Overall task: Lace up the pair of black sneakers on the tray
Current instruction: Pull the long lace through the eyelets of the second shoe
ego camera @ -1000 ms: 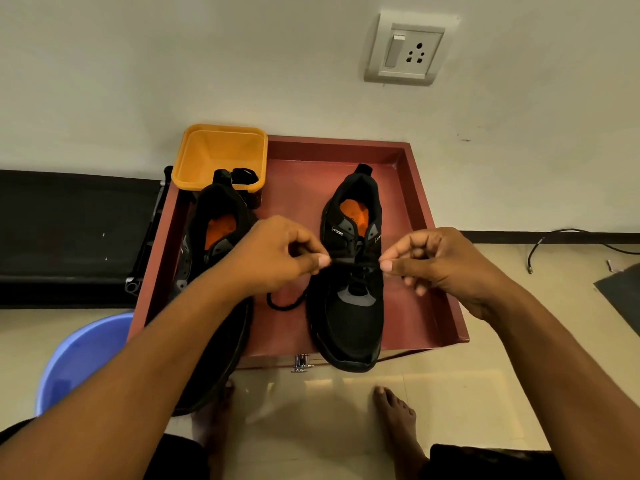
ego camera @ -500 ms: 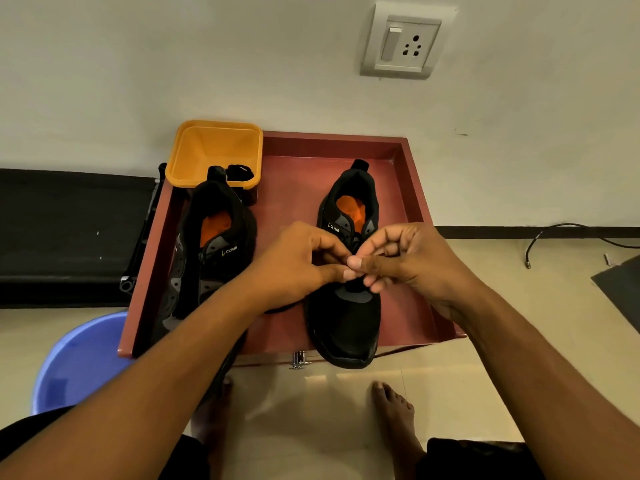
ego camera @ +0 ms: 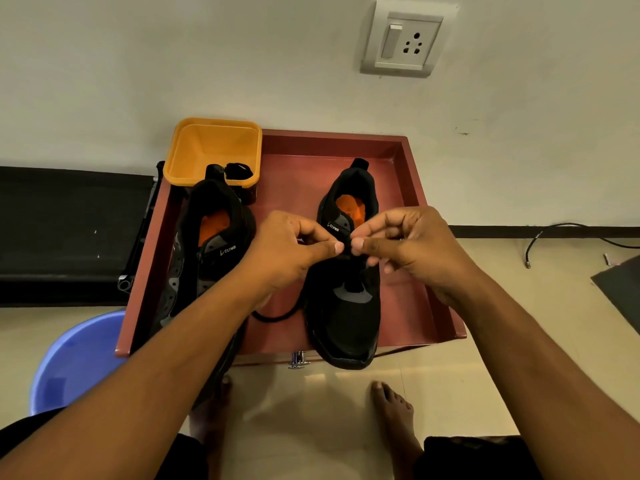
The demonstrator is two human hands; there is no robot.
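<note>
Two black sneakers with orange insoles lie on a dark red tray (ego camera: pixel 408 188). The right sneaker (ego camera: pixel 346 317) points its toe toward me and overhangs the tray's front edge. The left sneaker (ego camera: pixel 207 244) is partly hidden under my left forearm. My left hand (ego camera: pixel 287 251) and my right hand (ego camera: pixel 408 244) meet above the right sneaker's tongue, each pinching the black lace between thumb and forefinger. A loose loop of the black lace (ego camera: pixel 273 315) lies on the tray between the two shoes.
An orange tub (ego camera: pixel 211 147) holding a small black bundle (ego camera: pixel 239 169) stands at the tray's back left corner. A blue bucket (ego camera: pixel 72 362) is on the floor at the left. My bare feet (ego camera: pixel 391 407) are below the tray. A wall socket (ego camera: pixel 403 39) and a cable (ego camera: pixel 568 233) are at the right.
One second ago my hands were apart, pulling the lace taut sideways. They came together over the tongue and now stay close, thumbs nearly touching, slightly higher on the shoe.
</note>
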